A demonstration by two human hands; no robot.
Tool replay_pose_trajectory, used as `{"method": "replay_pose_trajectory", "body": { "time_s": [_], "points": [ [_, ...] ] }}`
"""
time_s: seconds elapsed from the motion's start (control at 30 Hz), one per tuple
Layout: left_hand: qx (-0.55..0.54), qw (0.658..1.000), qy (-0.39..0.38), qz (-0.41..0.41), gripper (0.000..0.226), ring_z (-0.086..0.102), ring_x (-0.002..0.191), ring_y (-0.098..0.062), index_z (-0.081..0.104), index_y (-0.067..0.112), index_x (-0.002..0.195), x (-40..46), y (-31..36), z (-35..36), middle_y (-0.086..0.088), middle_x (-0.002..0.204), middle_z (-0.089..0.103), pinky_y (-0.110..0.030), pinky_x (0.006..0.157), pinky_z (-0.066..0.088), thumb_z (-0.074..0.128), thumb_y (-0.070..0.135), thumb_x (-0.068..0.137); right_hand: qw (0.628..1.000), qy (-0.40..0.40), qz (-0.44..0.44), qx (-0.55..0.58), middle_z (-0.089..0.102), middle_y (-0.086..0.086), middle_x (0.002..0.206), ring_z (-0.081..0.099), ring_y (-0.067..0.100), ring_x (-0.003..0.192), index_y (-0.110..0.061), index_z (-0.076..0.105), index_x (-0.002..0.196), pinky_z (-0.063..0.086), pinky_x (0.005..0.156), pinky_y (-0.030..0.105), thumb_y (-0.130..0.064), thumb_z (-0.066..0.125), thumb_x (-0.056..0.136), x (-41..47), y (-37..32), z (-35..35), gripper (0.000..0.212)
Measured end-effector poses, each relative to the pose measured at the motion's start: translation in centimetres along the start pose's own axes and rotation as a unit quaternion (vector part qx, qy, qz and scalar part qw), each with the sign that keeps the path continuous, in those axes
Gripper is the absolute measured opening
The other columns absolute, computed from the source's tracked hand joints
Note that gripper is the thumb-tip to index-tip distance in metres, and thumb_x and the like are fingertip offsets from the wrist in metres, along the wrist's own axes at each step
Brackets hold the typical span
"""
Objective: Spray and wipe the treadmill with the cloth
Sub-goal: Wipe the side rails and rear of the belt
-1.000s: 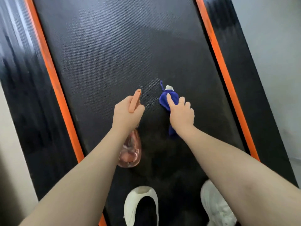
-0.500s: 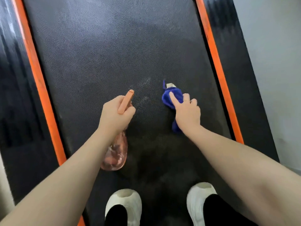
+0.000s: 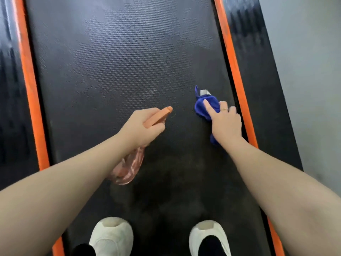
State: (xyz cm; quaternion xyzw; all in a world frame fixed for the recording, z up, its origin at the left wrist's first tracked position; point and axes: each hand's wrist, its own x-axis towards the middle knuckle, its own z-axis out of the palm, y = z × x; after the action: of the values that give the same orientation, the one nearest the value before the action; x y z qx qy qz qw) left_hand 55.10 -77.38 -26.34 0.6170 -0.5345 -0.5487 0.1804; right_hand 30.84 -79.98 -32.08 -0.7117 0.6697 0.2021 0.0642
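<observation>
The treadmill's black textured belt (image 3: 120, 61) fills the view, with orange strips along both sides. My left hand (image 3: 142, 128) grips a clear pinkish spray bottle (image 3: 127, 169) by its neck; the orange nozzle head (image 3: 158, 117) points forward and right above the belt. My right hand (image 3: 225, 122) presses a bunched blue cloth (image 3: 203, 106) onto the belt near the right orange strip (image 3: 234, 71), index finger stretched over the cloth. A small white tag sticks out at the cloth's far end. A faint damp smear (image 3: 150, 93) lies between the two hands.
Two white shoes (image 3: 112, 235) (image 3: 208, 235) stand on the belt at the bottom of the view. Glossy black side rails (image 3: 11, 89) run outside the orange strips. A pale grey floor (image 3: 304, 71) lies beyond the right rail.
My right hand has slid the cloth to the right, toward the orange strip. My left hand with the bottle shifted slightly, its nozzle now turned more to the right. The view tilted down; both shoes show.
</observation>
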Motion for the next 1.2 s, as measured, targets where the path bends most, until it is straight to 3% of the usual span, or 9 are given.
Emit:
{"method": "replay_pose_trajectory", "body": {
  "time_s": [0.1, 0.2, 0.33, 0.47, 0.7, 0.83, 1.0, 1.07, 1.2],
  "points": [
    [-0.047, 0.997, 0.062, 0.005, 0.028, 0.057, 0.069, -0.009, 0.066, 0.011, 0.086, 0.8, 1.1, 1.2, -0.009, 0.085, 0.068, -0.022, 0.066, 0.045, 0.050, 0.023, 0.066, 0.999, -0.014, 0.007, 0.052, 0.032, 0.013, 0.139, 0.044, 0.034, 0.106, -0.033, 0.020, 0.147, 0.040, 0.084, 0.040, -0.016, 0.061, 0.080, -3.4, -0.6, 0.9, 0.080],
    [-0.073, 0.995, 0.070, 0.026, 0.031, 0.062, 0.080, -0.008, 0.067, 0.011, 0.091, 1.3, 2.9, 2.8, -0.005, 0.092, 0.070, -0.016, 0.076, 0.046, 0.050, 0.020, 0.067, 0.994, 0.014, -0.072, 0.075, 0.048, 0.017, 0.129, 0.052, 0.036, 0.092, -0.028, 0.045, 0.137, 0.047, 0.075, 0.041, -0.010, 0.074, 0.061, -7.0, 0.6, 2.6, 0.083],
    [0.007, 0.995, 0.084, 0.062, 0.035, 0.059, 0.076, -0.007, 0.067, 0.006, 0.091, 1.8, 3.9, 4.6, -0.003, 0.085, 0.070, -0.017, 0.073, 0.043, 0.048, 0.022, 0.065, 0.971, 0.162, -0.178, 0.008, 0.062, 0.020, 0.104, 0.056, 0.034, 0.070, -0.021, 0.063, 0.121, 0.048, 0.058, 0.036, -0.010, 0.053, 0.075, -2.8, 2.9, 3.6, 0.049],
    [0.038, 0.992, 0.106, 0.049, 0.033, 0.051, 0.060, -0.004, 0.066, 0.006, 0.084, 2.7, 4.0, 5.0, 0.000, 0.073, 0.064, -0.019, 0.064, 0.040, 0.048, 0.025, 0.064, 0.976, 0.193, -0.102, 0.005, 0.063, 0.021, 0.102, 0.057, 0.034, 0.069, -0.018, 0.063, 0.121, 0.048, 0.058, 0.037, -0.012, 0.038, 0.080, 1.9, 3.3, 2.3, 0.048],
    [0.023, 0.994, 0.095, 0.041, 0.028, 0.053, 0.063, 0.004, 0.066, 0.014, 0.086, 1.5, 4.1, 5.2, 0.009, 0.073, 0.062, -0.008, 0.061, 0.038, 0.049, 0.022, 0.064, 0.987, 0.150, -0.056, -0.022, 0.061, 0.020, 0.094, 0.053, 0.032, 0.068, -0.009, 0.059, 0.124, 0.043, 0.055, 0.034, 0.003, 0.062, 0.068, -4.0, 6.0, 4.0, 0.057],
    [0.035, 0.993, 0.109, 0.026, 0.029, 0.056, 0.065, -0.006, 0.067, 0.013, 0.084, 2.4, 4.6, 5.5, 0.006, 0.071, 0.064, -0.023, 0.067, 0.045, 0.049, 0.025, 0.063, 0.970, 0.230, -0.065, -0.037, 0.063, 0.014, 0.093, 0.054, 0.029, 0.065, -0.018, 0.064, 0.118, 0.041, 0.053, 0.030, -0.010, 0.043, 0.074, 1.9, 5.2, 2.5, 0.049],
    [0.043, 0.990, 0.131, 0.010, 0.032, 0.059, 0.076, -0.011, 0.069, 0.011, 0.085, 3.2, 4.1, 5.6, -0.005, 0.084, 0.071, -0.024, 0.074, 0.045, 0.048, 0.024, 0.064, 0.972, 0.222, -0.068, -0.034, 0.063, 0.010, 0.087, 0.054, 0.027, 0.062, -0.018, 0.067, 0.111, 0.041, 0.051, 0.027, -0.009, 0.038, 0.072, 4.0, 4.4, 1.7, 0.050],
    [0.047, 0.990, 0.130, 0.007, 0.032, 0.059, 0.076, -0.013, 0.068, 0.012, 0.085, 2.9, 4.2, 5.6, -0.006, 0.083, 0.070, -0.022, 0.071, 0.045, 0.048, 0.024, 0.064, 0.970, 0.220, -0.097, -0.018, 0.062, 0.015, 0.093, 0.055, 0.030, 0.066, -0.012, 0.064, 0.115, 0.043, 0.053, 0.031, -0.004, 0.048, 0.069, 1.3, 5.5, 2.7, 0.049],
    [0.038, 0.995, 0.092, 0.012, 0.034, 0.057, 0.069, 0.000, 0.069, 0.012, 0.088, 2.3, 4.8, 6.0, 0.007, 0.078, 0.068, -0.010, 0.064, 0.040, 0.048, 0.023, 0.063, 0.996, 0.071, -0.043, 0.046, 0.058, 0.023, 0.109, 0.056, 0.036, 0.078, -0.006, 0.056, 0.126, 0.048, 0.059, 0.035, -0.002, 0.068, 0.064, -3.6, 5.8, 3.1, 0.063]
  ]
}}
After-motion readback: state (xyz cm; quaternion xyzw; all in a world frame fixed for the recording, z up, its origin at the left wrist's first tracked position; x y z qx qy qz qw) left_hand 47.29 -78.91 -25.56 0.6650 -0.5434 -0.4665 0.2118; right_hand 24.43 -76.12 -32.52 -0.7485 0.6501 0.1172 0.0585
